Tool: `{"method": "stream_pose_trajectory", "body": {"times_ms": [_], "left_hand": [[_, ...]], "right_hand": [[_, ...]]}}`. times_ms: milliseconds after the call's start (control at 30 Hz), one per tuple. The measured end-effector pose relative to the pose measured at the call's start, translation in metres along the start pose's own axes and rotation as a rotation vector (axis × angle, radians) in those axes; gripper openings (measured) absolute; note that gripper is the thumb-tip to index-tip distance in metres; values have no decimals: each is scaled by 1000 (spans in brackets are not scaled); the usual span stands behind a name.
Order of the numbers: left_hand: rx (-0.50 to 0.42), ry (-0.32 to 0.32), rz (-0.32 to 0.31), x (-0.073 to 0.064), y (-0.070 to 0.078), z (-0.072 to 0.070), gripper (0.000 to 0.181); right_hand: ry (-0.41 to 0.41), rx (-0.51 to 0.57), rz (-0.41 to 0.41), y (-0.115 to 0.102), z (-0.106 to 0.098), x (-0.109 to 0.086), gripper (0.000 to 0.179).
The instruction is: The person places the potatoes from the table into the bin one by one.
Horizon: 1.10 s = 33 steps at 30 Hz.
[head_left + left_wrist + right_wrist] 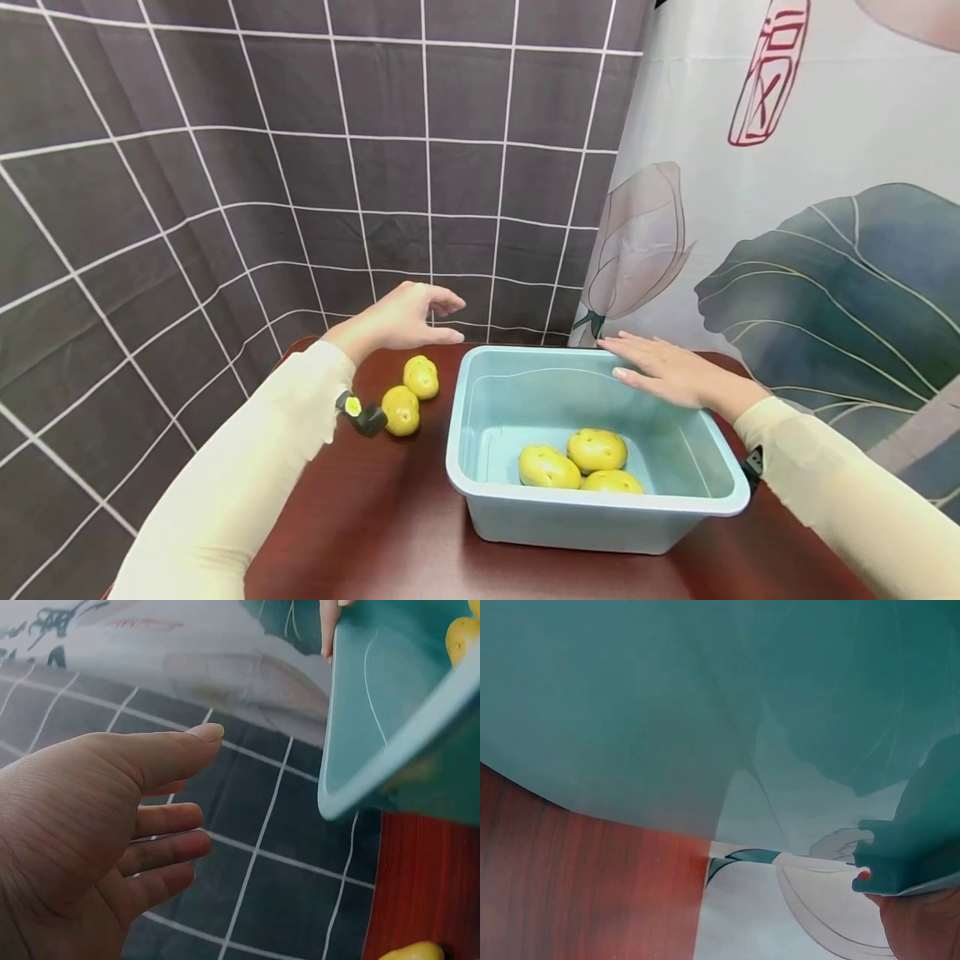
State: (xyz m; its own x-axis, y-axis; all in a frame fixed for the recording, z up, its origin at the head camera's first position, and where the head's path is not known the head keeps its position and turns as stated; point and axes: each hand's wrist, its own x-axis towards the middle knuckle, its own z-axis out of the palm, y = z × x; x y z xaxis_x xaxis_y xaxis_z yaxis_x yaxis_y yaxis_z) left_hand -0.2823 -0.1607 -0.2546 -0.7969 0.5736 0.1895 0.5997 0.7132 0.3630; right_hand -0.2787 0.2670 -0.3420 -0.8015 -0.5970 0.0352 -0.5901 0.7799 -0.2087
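A light blue plastic basin (577,525) stands on the table with three yellow potatoes (549,467) inside. Two more potatoes (401,410) lie on the tabletop to its left, below my left forearm. My left hand (408,317) hovers beyond them, off the basin's back left corner, thumb and fingers apart with nothing between them; the left wrist view shows its bare palm. Over the basin's back right corner lies my right hand (667,368), its fingers straight. Whether it touches the rim cannot be told; in the right wrist view the basin's wall (630,712) hides most of it.
The dark red wooden table (352,517) carries everything. A dark curtain with white grid lines (390,175) hangs behind and to the left. On the right hangs a white curtain (697,100) with flower and leaf prints.
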Motion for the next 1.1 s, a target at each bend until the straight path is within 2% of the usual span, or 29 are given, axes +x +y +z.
{"method": "stream_pose_trajectory", "body": {"times_ms": [167, 367, 567, 700, 933, 1100], "left_hand": [[-22, 39, -65, -18, -19, 4, 51], [-24, 88, -131, -41, -44, 20, 52], [-43, 160, -206, -69, -71, 50, 52], [-62, 214, -284, -87, -83, 72, 57], [-103, 256, -459, -106, -94, 113, 71], [-81, 287, -509, -111, -93, 133, 75]], "right_hand": [[0, -2, 3, -1, 0, 0, 62], [4, -2, 3, -3, -2, -1, 62], [3, 3, 10, -4, -2, 0, 63], [1, 11, 15, -4, -1, 0, 63], [8, 9, 20, -2, 2, -2, 63], [16, 12, 10, -2, 2, -3, 63]]}}
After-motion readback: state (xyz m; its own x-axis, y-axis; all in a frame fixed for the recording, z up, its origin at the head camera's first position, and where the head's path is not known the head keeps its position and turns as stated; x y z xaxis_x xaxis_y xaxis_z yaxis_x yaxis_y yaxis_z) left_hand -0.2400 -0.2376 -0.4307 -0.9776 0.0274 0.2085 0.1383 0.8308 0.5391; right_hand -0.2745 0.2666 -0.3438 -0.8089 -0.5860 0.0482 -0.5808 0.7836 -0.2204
